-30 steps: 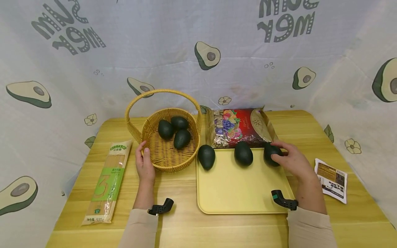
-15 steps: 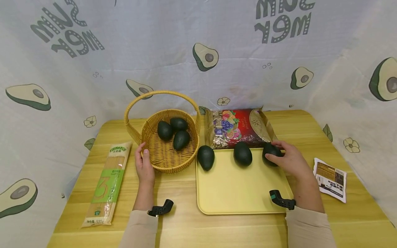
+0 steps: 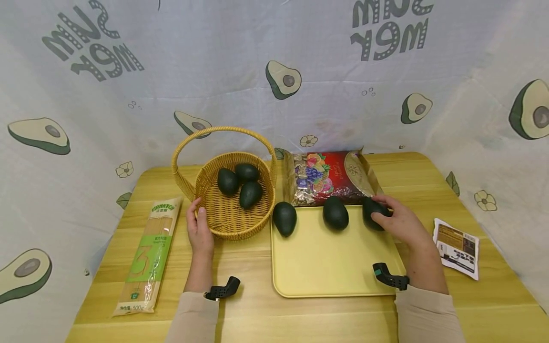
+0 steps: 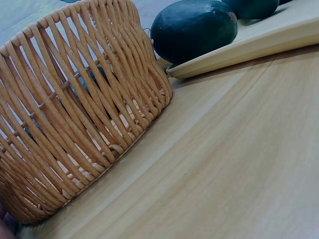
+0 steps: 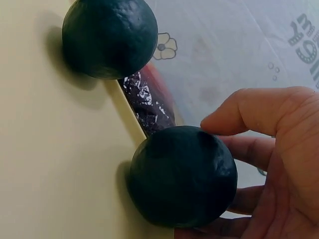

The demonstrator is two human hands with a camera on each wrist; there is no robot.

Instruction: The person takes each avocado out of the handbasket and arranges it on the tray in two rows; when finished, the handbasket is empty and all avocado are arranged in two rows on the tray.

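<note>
Your right hand (image 3: 405, 224) had its thumb and fingers curved round the rightmost avocado (image 5: 184, 177), at the tray (image 3: 334, 267)'s far right corner. Your left hand (image 3: 200, 233), fingers loosely extended, lay against the basket (image 3: 240, 235), which held three avocados (image 3: 250, 194).

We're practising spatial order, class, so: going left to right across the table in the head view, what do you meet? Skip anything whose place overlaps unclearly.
Pasta packet, wicker basket, first avocado outside it, second avocado, third avocado, right hand, small sachet.
</note>
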